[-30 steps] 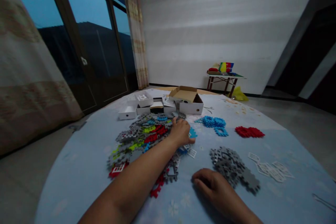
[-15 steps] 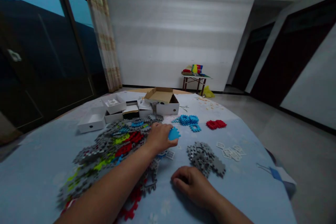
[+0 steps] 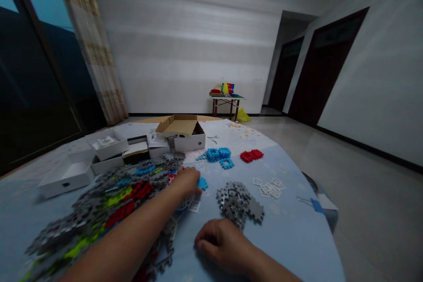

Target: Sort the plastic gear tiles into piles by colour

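The left hand (image 3: 189, 181) bends over the edge of a colourful pile (image 3: 140, 189), with a blue piece (image 3: 202, 183) by its thumb at three o'clock; I cannot tell whether it is pinched. The right hand (image 3: 223, 243), its fingers pressed together in a loose curl, rests on the counter (image 3: 294, 242). From there, grey pieces (image 3: 234, 205) and red pieces (image 3: 251, 155) lie toward one o'clock, blue pieces (image 3: 213, 155) at twelve, and an open box (image 3: 188, 142) near eleven.

Two hands (image 3: 225, 243) — four single-colour piles (image 3: 234, 200)
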Tool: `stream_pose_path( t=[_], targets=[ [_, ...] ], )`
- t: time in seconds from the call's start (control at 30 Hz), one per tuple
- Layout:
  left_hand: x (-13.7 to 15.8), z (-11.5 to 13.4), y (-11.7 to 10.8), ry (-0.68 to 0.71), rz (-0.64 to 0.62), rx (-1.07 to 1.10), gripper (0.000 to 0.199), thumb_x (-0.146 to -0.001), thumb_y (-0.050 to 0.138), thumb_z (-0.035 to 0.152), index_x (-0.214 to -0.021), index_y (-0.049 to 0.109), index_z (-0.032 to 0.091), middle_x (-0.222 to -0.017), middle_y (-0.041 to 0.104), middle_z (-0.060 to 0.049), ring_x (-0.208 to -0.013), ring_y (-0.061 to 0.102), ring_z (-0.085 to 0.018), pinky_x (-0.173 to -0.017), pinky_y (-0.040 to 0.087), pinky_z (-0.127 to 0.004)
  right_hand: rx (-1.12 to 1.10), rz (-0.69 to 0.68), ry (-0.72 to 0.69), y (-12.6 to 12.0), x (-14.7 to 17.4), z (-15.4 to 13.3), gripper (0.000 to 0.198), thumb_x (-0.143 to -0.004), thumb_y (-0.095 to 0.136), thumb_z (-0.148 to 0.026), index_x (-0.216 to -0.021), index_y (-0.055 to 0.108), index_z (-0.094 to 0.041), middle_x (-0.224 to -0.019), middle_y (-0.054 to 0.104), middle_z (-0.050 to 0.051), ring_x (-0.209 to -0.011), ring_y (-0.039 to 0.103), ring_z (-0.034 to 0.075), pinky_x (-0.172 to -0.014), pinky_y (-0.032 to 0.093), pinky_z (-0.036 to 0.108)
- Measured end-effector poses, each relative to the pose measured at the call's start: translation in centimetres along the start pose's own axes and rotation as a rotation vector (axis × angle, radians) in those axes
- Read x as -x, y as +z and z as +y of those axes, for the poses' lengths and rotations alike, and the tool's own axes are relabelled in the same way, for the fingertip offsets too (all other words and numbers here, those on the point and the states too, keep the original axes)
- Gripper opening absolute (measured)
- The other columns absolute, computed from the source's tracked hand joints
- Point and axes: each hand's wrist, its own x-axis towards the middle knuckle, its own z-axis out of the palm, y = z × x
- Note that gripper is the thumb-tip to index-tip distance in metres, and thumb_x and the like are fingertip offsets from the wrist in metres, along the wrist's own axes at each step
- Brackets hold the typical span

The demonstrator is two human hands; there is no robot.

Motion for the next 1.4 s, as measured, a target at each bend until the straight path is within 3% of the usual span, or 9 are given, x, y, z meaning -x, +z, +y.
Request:
stream_pose_path(
  t=[0.13, 0.27, 0.4, 0.57, 0.8, 1.13, 1.27, 1.4],
  targets=[
    [-2.1, 0.2, -0.3, -0.015, 0.0, -0.004, 0.04, -0.066, 0.057, 0.04, -0.101, 0.063, 0.023, -0.108, 0.064, -0.012, -0.106, 0.053, -0.03, -0.097, 0.029, -0.048, -0.004, -0.007, 0.0, 0.0, -0.1, 0.1, 0.026, -0.076, 0.048, -0.02, -0.09, 0.07, -0.018, -0.082, 0.069, 0.001, -0.069, 0.057, 0.01, -0.061, 0.039, 0.017],
    [-3.7, 0.2, -0.6, -0.055, -0.057, -0.031, 0.052, -0.057, 0.064, 0.049, -0.1, 0.064, 0.021, -0.111, 0.062, -0.016, -0.109, 0.051, -0.035, -0.096, 0.03, -0.052, -0.024, -0.013, -0.006, -0.3, 0.0, 0.1, 0.027, -0.076, 0.049, -0.021, -0.093, 0.07, -0.019, -0.086, 0.07, 0.002, -0.072, 0.059, 0.011, -0.063, 0.04, 0.016],
    [-3.8, -0.1, -1.1, -0.085, -0.116, -0.065, 0.055, -0.051, 0.067, 0.054, -0.091, 0.067, 0.017, -0.107, 0.063, -0.02, -0.106, 0.052, -0.038, -0.095, 0.029, -0.053, -0.049, -0.025, -0.006, -0.7, 0.1, -0.2, 0.028, -0.076, 0.049, -0.022, -0.095, 0.07, -0.02, -0.088, 0.07, 0.002, -0.076, 0.061, 0.011, -0.067, 0.042, 0.016],
    [-3.6, -0.1, -1.3, -0.076, -0.132, -0.071, 0.052, -0.051, 0.068, 0.047, -0.092, 0.066, 0.016, -0.104, 0.063, -0.02, -0.106, 0.05, -0.039, -0.095, 0.028, -0.056, -0.032, -0.045, -0.029, -0.7, -0.1, 0.0, 0.03, -0.077, 0.048, -0.022, -0.099, 0.069, -0.02, -0.093, 0.07, 0.003, -0.083, 0.063, 0.012, -0.074, 0.043, 0.017],
    [-5.6, 1.6, -0.7, 0.034, 0.035, 0.003, 0.062, -0.06, 0.062, 0.046, -0.119, 0.052, 0.027, -0.118, 0.056, -0.01, -0.114, 0.044, -0.032, -0.098, 0.026, -0.051, -0.049, -0.067, -0.018, -0.6, -0.3, 0.4, 0.031, -0.076, 0.049, -0.023, -0.099, 0.069, -0.019, -0.094, 0.07, 0.004, -0.084, 0.063, 0.014, -0.076, 0.044, 0.017],
    [-10.9, 5.9, 0.3, 0.086, 0.195, 0.052, 0.062, -0.062, 0.064, 0.041, -0.119, 0.05, 0.023, -0.116, 0.055, -0.013, -0.112, 0.045, -0.032, -0.095, 0.027, -0.05, -0.089, -0.024, -0.055, -0.3, -0.3, 0.9, 0.028, -0.075, 0.049, -0.023, -0.094, 0.07, -0.02, -0.087, 0.07, 0.002, -0.076, 0.063, 0.011, -0.068, 0.042, 0.014],
    [-10.3, 5.4, -0.3, 0.074, 0.266, 0.072, 0.06, -0.066, 0.062, 0.039, -0.122, 0.048, 0.023, -0.115, 0.057, -0.012, -0.111, 0.046, -0.03, -0.095, 0.026, -0.048, -0.084, -0.022, -0.046, -0.4, -0.1, 0.8, 0.029, -0.076, 0.049, -0.025, -0.095, 0.07, -0.02, -0.089, 0.07, 0.003, -0.079, 0.063, 0.013, -0.071, 0.043, 0.015],
    [-7.6, 3.0, -1.3, 0.064, 0.306, 0.095, 0.041, -0.072, 0.055, 0.037, -0.111, 0.057, 0.024, -0.108, 0.06, -0.009, -0.108, 0.049, -0.028, -0.096, 0.025, -0.046, -0.044, -0.005, -0.046, -0.5, -0.1, 0.5, 0.03, -0.076, 0.049, -0.025, -0.096, 0.07, -0.02, -0.09, 0.071, 0.004, -0.081, 0.063, 0.014, -0.073, 0.043, 0.017]
  ],
)
